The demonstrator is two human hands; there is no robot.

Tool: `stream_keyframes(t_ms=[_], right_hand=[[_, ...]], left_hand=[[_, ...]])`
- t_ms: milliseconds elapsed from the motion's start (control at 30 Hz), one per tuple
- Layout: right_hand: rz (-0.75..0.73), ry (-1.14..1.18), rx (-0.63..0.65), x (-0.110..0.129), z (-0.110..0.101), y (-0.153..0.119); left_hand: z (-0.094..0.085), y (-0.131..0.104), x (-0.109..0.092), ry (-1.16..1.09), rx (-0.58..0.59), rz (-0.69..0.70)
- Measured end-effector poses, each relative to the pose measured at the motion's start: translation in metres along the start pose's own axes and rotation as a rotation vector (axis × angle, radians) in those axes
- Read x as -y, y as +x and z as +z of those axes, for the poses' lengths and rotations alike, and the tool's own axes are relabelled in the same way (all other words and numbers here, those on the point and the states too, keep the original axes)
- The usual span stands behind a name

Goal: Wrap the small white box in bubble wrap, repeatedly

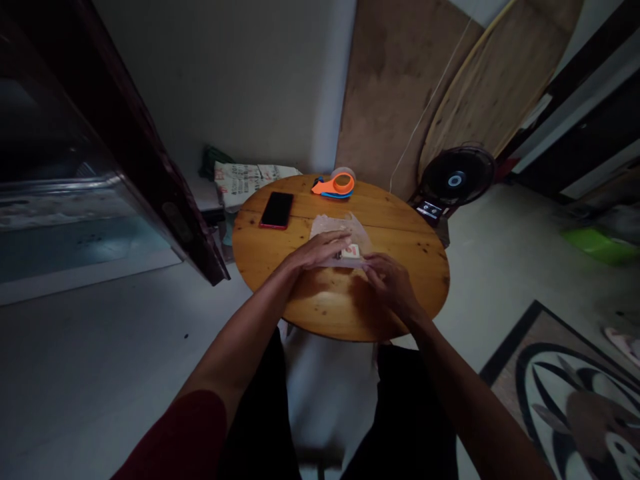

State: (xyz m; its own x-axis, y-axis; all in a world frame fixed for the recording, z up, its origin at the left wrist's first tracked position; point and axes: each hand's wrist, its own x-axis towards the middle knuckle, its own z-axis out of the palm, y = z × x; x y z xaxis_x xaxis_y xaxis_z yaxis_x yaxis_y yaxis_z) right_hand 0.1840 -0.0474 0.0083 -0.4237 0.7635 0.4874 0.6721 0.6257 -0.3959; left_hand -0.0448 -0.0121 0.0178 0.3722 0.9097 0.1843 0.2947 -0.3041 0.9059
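Observation:
A small white box with red print (351, 251) lies on a translucent sheet that looks like bubble wrap (357, 230), near the middle of the round wooden table (325, 307). My left hand (323, 248) rests over the wrap and the box's left side, fingers stretched out flat and pointing right. At the near right corner of the wrap, my right hand (386, 272) pinches its edge between thumb and fingers. Part of the box and the wrap's left side are hidden under my left hand.
Toward the far edge of the table sits an orange and blue tape dispenser (334, 185). A phone with a red edge (277, 210) lies at the left. Beyond the table stand a round black fan (455, 179) and a printed white sack (250, 180).

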Motion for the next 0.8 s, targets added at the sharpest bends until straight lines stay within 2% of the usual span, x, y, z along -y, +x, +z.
stream_keyframes(t_ms=[100, 200, 333, 467, 633, 800], right_hand=[[0.051, -0.005, -0.020, -0.002, -0.001, 0.014], [0.112, -0.018, -0.026, -0.004, 0.000, 0.026], [0.218, 0.033, -0.013, -0.011, 0.001, 0.037], [0.335, 0.181, 0.025, -0.018, 0.006, 0.042], [0.458, 0.439, 0.038, -0.025, 0.012, 0.044], [0.492, 0.612, 0.039, -0.026, 0.014, 0.048]], left_hand=[[-0.014, -0.004, -0.008, -0.088, -0.033, -0.040], [-0.020, -0.006, -0.011, -0.014, -0.030, -0.039], [-0.007, -0.004, -0.009, 0.145, -0.053, 0.003], [0.011, 0.003, -0.002, 0.246, -0.127, -0.001], [0.022, 0.014, 0.007, 0.229, -0.250, -0.062], [0.024, 0.021, 0.011, 0.151, -0.277, -0.090]])
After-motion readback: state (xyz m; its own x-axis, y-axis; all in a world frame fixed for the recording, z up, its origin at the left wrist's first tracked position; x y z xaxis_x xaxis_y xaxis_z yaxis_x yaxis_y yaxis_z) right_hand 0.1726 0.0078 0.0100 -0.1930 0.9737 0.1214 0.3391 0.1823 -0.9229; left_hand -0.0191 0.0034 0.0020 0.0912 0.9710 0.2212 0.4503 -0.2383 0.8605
